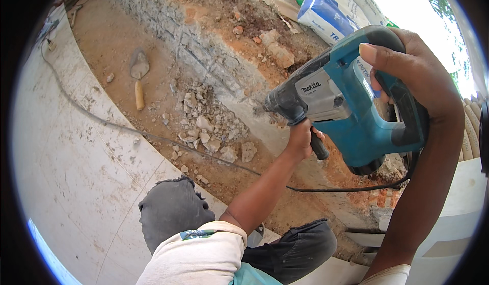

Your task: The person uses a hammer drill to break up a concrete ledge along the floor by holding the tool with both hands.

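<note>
A teal and black rotary hammer drill (364,117) lies across my front, its nose pointing left at the broken concrete edge (239,89). My right hand (415,76) is wrapped around its rear handle at the upper right, thumb along the top. Closer to the nose, my left hand (301,138) grips the black side handle (319,146). Whether the tool's tip touches the concrete is hard to make out. Grey rubble (209,132) lies in a heap on the dirt just left of the nose.
A wooden-handled trowel (139,78) rests on the dirt at left. The black power cord (346,189) runs from the drill across the dirt and pale tiles (76,147). Blue and white bags (336,10) stand behind the ledge. My bent knee (173,203) is near the tile edge.
</note>
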Action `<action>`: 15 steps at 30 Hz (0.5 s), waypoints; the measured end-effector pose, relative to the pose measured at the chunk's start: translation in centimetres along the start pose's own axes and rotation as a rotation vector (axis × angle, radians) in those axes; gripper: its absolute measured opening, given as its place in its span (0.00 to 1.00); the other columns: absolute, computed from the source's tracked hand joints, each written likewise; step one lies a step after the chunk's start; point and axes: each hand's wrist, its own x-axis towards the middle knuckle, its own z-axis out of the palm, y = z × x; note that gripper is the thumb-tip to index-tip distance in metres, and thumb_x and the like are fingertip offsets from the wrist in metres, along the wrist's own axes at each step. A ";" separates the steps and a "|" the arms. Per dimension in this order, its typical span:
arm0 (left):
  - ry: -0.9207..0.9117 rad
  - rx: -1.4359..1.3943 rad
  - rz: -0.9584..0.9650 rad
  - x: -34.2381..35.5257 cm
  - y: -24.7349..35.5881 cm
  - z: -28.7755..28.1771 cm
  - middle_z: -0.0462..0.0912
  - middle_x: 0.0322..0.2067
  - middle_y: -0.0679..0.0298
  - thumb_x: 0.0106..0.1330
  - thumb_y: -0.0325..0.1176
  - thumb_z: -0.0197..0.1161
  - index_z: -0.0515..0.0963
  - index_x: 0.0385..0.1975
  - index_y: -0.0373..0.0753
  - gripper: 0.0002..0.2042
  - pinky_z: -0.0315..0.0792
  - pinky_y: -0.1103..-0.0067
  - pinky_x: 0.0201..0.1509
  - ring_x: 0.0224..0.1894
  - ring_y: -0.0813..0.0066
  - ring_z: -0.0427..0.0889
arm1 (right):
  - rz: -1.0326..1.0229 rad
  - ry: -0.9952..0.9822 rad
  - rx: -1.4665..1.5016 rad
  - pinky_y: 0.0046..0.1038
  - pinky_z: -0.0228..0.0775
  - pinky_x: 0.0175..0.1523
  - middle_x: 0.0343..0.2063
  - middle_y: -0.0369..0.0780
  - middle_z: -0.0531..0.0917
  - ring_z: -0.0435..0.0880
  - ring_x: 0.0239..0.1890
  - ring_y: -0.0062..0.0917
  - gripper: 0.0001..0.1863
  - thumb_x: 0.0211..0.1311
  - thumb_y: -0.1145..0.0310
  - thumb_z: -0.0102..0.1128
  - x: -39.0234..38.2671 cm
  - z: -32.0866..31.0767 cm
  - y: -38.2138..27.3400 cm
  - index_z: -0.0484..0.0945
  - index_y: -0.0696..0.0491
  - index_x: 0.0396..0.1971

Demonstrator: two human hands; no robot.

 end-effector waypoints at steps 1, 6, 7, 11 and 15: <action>0.002 -0.002 0.003 0.0 0.0 0.0 0.63 0.24 0.65 0.69 0.31 0.47 0.62 0.35 0.41 0.03 0.73 0.68 0.31 0.24 0.72 0.69 | -0.007 -0.013 -0.014 0.17 0.68 0.22 0.16 0.36 0.78 0.76 0.15 0.17 0.24 0.57 0.48 0.66 0.1 -0.1 0.1 0.77 0.57 0.36; 0.043 0.004 -0.001 -0.5 0.6 1.6 0.67 0.19 0.68 0.67 0.30 0.50 0.67 0.29 0.44 0.04 0.72 0.72 0.29 0.22 0.75 0.71 | 0.040 -0.047 -0.006 0.17 0.70 0.22 0.16 0.37 0.78 0.77 0.15 0.17 0.24 0.58 0.47 0.64 0.9 -1.0 0.1 0.75 0.57 0.34; 0.058 0.001 -0.004 -0.7 0.7 2.1 0.68 0.18 0.69 0.66 0.29 0.51 0.69 0.26 0.44 0.06 0.72 0.73 0.28 0.21 0.76 0.72 | 0.060 -0.036 0.007 0.18 0.69 0.22 0.16 0.37 0.78 0.77 0.15 0.17 0.25 0.56 0.46 0.64 0.9 -1.3 0.3 0.77 0.57 0.33; 0.044 0.058 -0.049 -0.4 0.9 1.8 0.68 0.19 0.68 0.68 0.31 0.51 0.64 0.30 0.46 0.05 0.71 0.68 0.29 0.23 0.73 0.70 | 0.093 -0.006 0.031 0.20 0.68 0.22 0.17 0.37 0.78 0.76 0.16 0.18 0.28 0.53 0.43 0.65 0.9 -1.5 1.3 0.79 0.58 0.33; 0.091 0.056 -0.036 -1.2 0.4 1.7 0.67 0.18 0.66 0.67 0.30 0.51 0.65 0.29 0.44 0.05 0.71 0.68 0.29 0.22 0.71 0.71 | 0.083 0.000 0.093 0.21 0.70 0.25 0.18 0.38 0.78 0.78 0.18 0.20 0.27 0.53 0.45 0.66 -0.6 -1.1 1.8 0.79 0.58 0.34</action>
